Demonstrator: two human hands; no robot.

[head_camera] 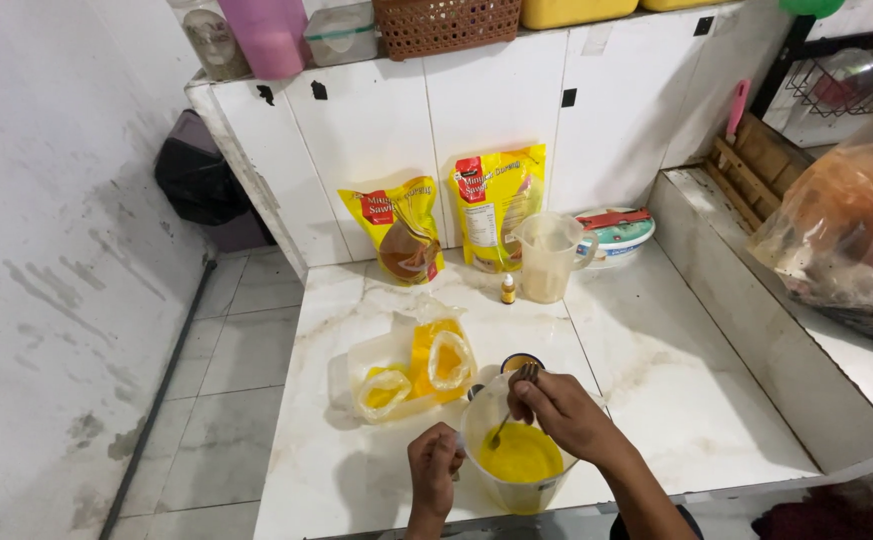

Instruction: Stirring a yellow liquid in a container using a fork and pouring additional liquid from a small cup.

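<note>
Right hand (pixel 567 412) holds a fork (pixel 513 404) in the yellow-filled cup (pixel 519 468) — left hand (pixel 435 466) beside it.

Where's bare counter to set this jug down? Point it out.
Right of the jug held by both hands, the marble counter lies bare up to the raised ledge. A smaller bare patch sits front left, below the yellow bags. The back wall is crowded: oil pouches, measuring cup, tub.

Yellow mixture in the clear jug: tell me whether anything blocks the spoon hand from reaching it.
Nothing visible does. The right hand already holds the spoon over the yellow mixture through the jug's open top; the left hand grips the jug's side.
</note>
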